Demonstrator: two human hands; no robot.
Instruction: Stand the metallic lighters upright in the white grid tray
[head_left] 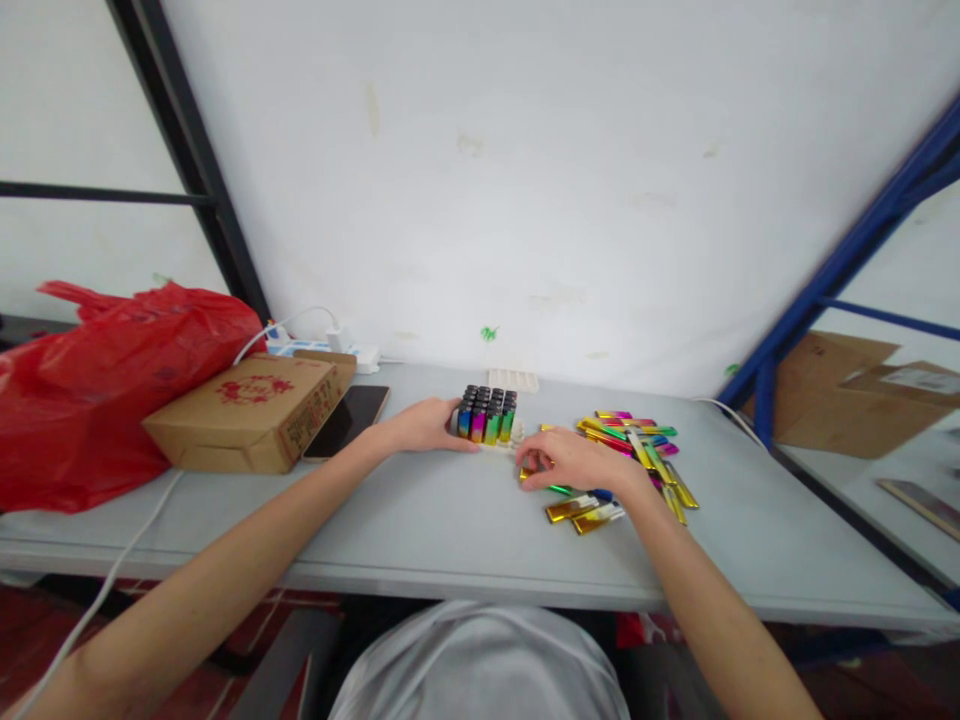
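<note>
Several colourful metallic lighters (491,425) with black tops stand upright in tight rows in a white slotted tray (496,447). My left hand (427,425) is wrapped around the left side of this group, thumb in front. To the right of the tray, my right hand (570,462) hovers low over loose lighters with its fingers curled in. A bit of yellow shows by its fingertips, but whether it is held is hard to make out. Shiny loose lighters (634,440) lie in a pile beyond the right hand, and gold ones (596,515) lie nearer the front edge.
Another white slotted tray (513,380) lies against the wall. On the left are a brown cardboard box (247,415), a red plastic bag (97,390), a dark phone (349,420) and a white power strip (366,358) with cables. A blue metal frame (847,250) slants at the right.
</note>
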